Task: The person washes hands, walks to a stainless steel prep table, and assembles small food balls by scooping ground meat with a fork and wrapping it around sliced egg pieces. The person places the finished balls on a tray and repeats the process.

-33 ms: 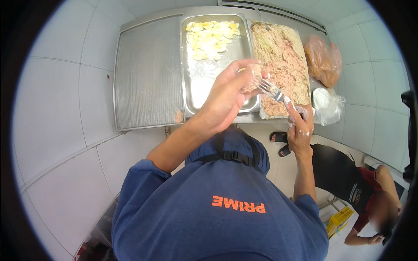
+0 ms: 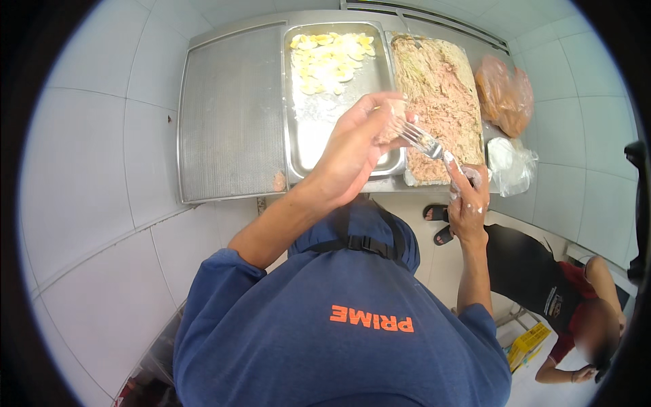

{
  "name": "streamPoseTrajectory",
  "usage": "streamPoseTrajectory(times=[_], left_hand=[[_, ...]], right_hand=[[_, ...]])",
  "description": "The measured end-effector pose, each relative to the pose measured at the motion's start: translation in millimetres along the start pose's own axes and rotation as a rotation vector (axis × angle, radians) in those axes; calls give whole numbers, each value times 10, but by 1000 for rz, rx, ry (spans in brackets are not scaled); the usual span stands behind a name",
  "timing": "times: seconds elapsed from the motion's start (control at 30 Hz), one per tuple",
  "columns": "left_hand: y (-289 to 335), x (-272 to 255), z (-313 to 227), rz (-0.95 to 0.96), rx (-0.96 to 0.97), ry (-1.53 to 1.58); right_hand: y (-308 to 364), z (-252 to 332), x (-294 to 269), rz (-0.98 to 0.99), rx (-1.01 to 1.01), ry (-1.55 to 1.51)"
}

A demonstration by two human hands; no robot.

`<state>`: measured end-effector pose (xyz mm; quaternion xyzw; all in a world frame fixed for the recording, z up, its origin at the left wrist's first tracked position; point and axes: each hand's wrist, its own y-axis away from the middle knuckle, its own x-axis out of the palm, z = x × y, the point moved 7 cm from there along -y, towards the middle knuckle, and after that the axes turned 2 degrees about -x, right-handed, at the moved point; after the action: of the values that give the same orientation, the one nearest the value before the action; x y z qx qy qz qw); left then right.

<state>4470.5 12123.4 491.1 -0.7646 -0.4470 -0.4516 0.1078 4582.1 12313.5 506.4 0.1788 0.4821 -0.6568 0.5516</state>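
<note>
Raised over the trays, my left hand (image 2: 352, 149) is curled around a pale, dough-like piece (image 2: 392, 124), largely covered by the fingers. My right hand (image 2: 469, 200), smeared with white and pinkish paste, grips a metal fork (image 2: 422, 140) by its handle. The fork's tines touch the piece or lie right at it. Beneath and to the right is a tray filled with pinkish minced filling (image 2: 441, 88). Cut boiled eggs (image 2: 325, 61) lie in the far part of a steel tray (image 2: 288, 129) below my left hand.
To the left sits a finely textured metal tray (image 2: 230, 115) with a pinkish scrap (image 2: 279, 180) near its edge. An orange plastic bag (image 2: 505, 95) and a clear bag with white contents (image 2: 512, 166) stand at the right. Another person (image 2: 536, 271) is at the lower right, near a yellow crate (image 2: 529, 344).
</note>
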Motion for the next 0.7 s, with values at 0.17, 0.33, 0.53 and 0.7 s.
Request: streamPoseTrajectory(times=[0.17,0.33,0.53,0.7], left_hand=[[-12,47,21,16,-50,-130],[-11,3,-33,-16,-57,-211],[-14,82,-57,184,-152,-434],[-5,3,-115,82,-145,-624]], right_hand=[[-6,15,6,26,-35,16],[-39,61,-62,12,-97,72],[-123,59,-174,54,-149,133],[-185,101,-292,12,-228,82]])
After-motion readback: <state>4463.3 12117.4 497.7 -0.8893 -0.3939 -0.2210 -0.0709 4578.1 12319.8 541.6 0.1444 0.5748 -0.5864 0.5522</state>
